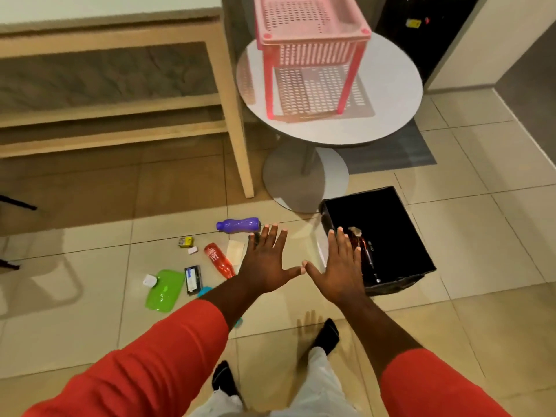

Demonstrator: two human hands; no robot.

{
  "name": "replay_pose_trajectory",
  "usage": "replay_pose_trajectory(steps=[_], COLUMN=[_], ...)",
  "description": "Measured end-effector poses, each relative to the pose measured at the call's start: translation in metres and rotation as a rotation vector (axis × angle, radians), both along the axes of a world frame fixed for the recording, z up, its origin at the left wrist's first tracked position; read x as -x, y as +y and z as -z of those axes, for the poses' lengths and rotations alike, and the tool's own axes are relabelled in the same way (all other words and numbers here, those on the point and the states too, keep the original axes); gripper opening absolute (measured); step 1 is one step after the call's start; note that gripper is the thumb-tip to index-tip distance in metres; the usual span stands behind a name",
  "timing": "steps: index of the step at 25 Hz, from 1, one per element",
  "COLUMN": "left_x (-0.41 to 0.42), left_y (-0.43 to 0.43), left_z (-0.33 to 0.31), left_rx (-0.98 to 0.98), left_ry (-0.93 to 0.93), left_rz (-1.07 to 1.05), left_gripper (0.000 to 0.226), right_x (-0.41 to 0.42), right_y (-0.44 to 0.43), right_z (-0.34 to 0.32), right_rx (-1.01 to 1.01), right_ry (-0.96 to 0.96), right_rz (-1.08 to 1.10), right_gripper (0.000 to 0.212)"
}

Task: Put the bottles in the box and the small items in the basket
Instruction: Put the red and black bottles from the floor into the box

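Observation:
My left hand [266,260] and my right hand [337,267] are held out flat, fingers spread, thumb tips nearly touching, holding nothing. On the floor left of them lie a purple bottle [239,225] and a red bottle [218,259]. A black box [388,218] stands open on the floor at the right, with a dark reddish bottle [365,255] lying inside, partly behind my right hand. Small items lie scattered at the left: a yellow box [185,241], a white piece [193,251], a black packet [193,279] and a green lid [165,289]. The pink basket [310,46] stands on the round table.
The round grey table [388,94] on a pedestal stands just behind the box. A wooden bench frame [120,85] fills the left back. A grey mat [400,149] lies beyond the table. My feet in black socks [328,335] are on the tiled floor below my hands.

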State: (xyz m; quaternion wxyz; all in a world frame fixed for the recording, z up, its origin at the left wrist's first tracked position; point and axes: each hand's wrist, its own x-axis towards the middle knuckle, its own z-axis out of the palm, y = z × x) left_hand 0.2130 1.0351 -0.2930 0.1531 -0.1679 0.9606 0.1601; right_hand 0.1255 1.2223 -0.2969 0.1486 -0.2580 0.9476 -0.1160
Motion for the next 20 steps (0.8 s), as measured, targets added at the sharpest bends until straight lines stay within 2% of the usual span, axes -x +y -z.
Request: replay_pose_trajectory(steps=[6, 10, 20], left_x=[-0.115, -0.157, -0.161], left_y=[-0.083, -0.127, -0.201], left_z=[-0.005, 0.002, 0.060], left_rx=[0.034, 0.067, 0.064], left_ry=[0.022, -0.015, -0.122], left_rz=[-0.070, -0.130, -0.258], left_gripper=[0.116, 0.119, 0.119], right_x=[-0.094, -0.123, -0.095], right_y=[-0.078, -0.122, -0.212], right_z=[-0.013, -0.010, 0.056], right_rx=[-0.028, -0.063, -0.065], right_ry=[-0.006, -0.056, -0.171], right_rz=[-0.048, -0.094, -0.223], right_gripper=[0.101, 0.100, 0.101])
